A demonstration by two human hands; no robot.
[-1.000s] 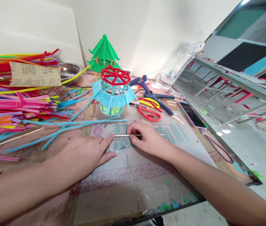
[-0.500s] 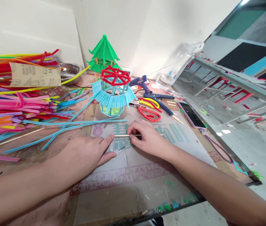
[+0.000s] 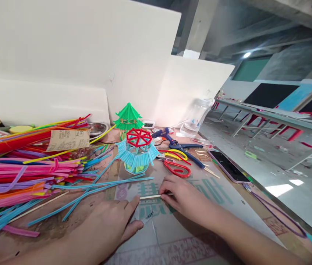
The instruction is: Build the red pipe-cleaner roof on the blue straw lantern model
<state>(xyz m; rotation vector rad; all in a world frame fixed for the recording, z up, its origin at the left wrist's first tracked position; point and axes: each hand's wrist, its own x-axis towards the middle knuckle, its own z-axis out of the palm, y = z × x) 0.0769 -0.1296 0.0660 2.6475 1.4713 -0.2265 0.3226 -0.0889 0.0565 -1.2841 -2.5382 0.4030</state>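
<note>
On the plastic-covered tabletop, my right hand (image 3: 182, 195) pinches a thin wooden stick (image 3: 149, 197) between thumb and fingertips. The stick lies along the marked edge of a clear plastic ruler (image 3: 152, 203), whose full outline I cannot make out. My left hand (image 3: 112, 224) rests flat, thumb and index finger apart. Its index fingertip meets the stick's left end, and the thumb lies by the ruler. Just behind the hands stands a small pavilion model (image 3: 138, 152) with a red spoked top and a light-blue fringe roof. A green-roofed pavilion model (image 3: 128, 117) stands behind it.
Bundles of coloured pipe cleaners (image 3: 31, 173) fill the left side, near a metal bowl (image 3: 98, 129). To the right are red-handled scissors (image 3: 176, 169), blue-handled pliers (image 3: 191, 154), a glue gun (image 3: 164, 134), a clear plastic jug (image 3: 197, 117) and a phone (image 3: 229, 166) near the table edge.
My view has tilted upward, so the table and hands appear lower. The right hand still pinches the stick, and the left hand keeps its place at the stick's end.
</note>
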